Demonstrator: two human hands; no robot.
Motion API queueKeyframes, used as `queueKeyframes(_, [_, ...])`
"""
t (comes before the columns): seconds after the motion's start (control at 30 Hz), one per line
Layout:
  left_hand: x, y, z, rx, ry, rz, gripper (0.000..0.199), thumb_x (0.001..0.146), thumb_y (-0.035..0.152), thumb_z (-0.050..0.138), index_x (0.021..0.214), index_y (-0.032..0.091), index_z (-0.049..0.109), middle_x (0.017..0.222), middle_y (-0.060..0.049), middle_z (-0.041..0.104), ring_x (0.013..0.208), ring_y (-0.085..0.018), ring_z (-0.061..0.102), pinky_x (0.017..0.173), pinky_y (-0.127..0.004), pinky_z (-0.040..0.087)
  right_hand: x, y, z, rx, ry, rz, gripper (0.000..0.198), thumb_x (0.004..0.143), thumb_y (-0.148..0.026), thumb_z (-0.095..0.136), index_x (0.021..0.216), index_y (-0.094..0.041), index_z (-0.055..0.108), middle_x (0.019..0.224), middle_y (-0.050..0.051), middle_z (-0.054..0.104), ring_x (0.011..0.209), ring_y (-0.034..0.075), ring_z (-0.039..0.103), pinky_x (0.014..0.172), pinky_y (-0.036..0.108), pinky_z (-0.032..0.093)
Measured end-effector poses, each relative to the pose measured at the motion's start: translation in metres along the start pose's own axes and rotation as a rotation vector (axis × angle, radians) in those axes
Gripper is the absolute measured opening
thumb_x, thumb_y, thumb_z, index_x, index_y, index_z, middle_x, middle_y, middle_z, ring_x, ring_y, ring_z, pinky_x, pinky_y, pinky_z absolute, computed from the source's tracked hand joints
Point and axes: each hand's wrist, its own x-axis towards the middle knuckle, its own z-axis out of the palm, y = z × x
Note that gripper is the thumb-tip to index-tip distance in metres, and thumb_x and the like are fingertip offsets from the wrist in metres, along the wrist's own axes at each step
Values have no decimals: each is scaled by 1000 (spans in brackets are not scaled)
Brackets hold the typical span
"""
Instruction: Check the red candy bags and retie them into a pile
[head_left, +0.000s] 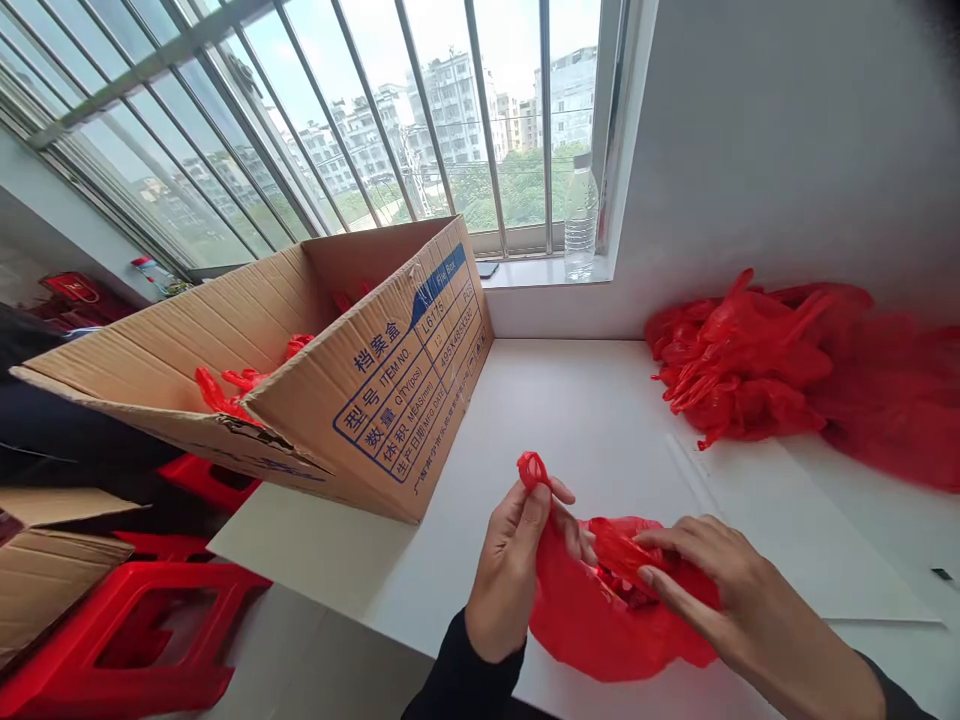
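Red bag (581,625): left hand (514,555) pinches its handle (532,466), right hand (724,575) holds its mouth (616,545).

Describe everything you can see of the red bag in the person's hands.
The red bag looks like thin, soft, slightly see-through plastic, wrinkled, with a rounded lower part. Its top is partly open, showing something shiny and red inside, too covered to identify. The left hand pinches one side, drawn up so that a small loop stands above the fingers; the right hand holds the bunched opposite side. It is at the near part of the white table; whether its base fully rests there is unclear.
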Motion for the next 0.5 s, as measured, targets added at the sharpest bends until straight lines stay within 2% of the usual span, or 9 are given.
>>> queueKeyframes(0.07, [1, 0, 0, 103, 14, -18, 34, 102, 48, 44, 97, 19, 60, 51, 7, 41, 43, -9, 42, 59, -26, 46, 0, -9, -6, 80, 102, 3, 19, 98, -45, 54, 108, -33, 66, 99, 1, 68, 95, 22, 65, 81, 37, 56])
queueKeyframes(0.13, [-2, 3, 3, 195, 7, -42, 35, 100, 51, 47, 101, 18, 61, 53, 10, 31, 42, -7, 30, 51, -24, 39, 1, -21, -13, 137, 265, 28, 18, 97, -43, 58, 110, -33, 66, 102, 1, 67, 95, 20, 63, 77, 32, 56])
queueKeyframes(0.2, [-6, 7, 10, 236, -99, -58, 33, 96, 46, 58, 116, 20, 58, 64, 7, 39, 53, -8, 35, 57, -23, 40, 3, -34, -17, 178, 339, 4, 16, 96, -38, 60, 110, -32, 66, 103, 2, 67, 95, 20, 62, 74, 30, 55])
queueKeyframes(0.27, [-10, 10, 19, 246, -253, -36, 43, 90, 40, 68, 127, 24, 54, 81, 1, 49, 69, -12, 44, 71, -26, 44, 6, -45, -16, 207, 301, -91, 13, 97, -32, 59, 109, -31, 66, 100, 2, 67, 94, 20, 62, 74, 30, 55])
queueKeyframes(0.3, [-11, 11, 22, 257, -300, -20, 40, 89, 40, 69, 125, 24, 56, 86, -1, 51, 75, -14, 46, 76, -28, 44, 8, -49, -15, 219, 261, -149, 13, 97, -30, 59, 108, -31, 65, 98, 2, 67, 93, 20, 63, 76, 31, 55])
queueKeyframes(0.37, [-10, 12, 27, 292, -272, -1, 25, 95, 43, 60, 104, 20, 65, 80, 0, 49, 72, -13, 44, 72, -27, 43, 11, -54, -13, 232, 217, -169, 14, 97, -32, 59, 110, -31, 63, 100, 1, 68, 96, 20, 65, 80, 32, 56])
queueKeyframes(0.43, [-6, 11, 27, 329, -201, -31, 36, 101, 45, 47, 84, 18, 63, 68, 2, 42, 62, -11, 38, 60, -25, 36, 15, -56, -15, 233, 257, -57, 26, 96, -41, 60, 120, -32, 58, 107, 1, 67, 101, 20, 65, 84, 32, 56])
queueKeyframes(0.5, [-3, 10, 24, 360, -225, -80, 45, 101, 50, 43, 71, 18, 55, 60, 3, 36, 55, -10, 32, 52, -25, 27, 19, -55, -20, 223, 296, 46, 40, 94, -49, 60, 130, -33, 53, 110, 2, 66, 103, 21, 65, 85, 33, 56])
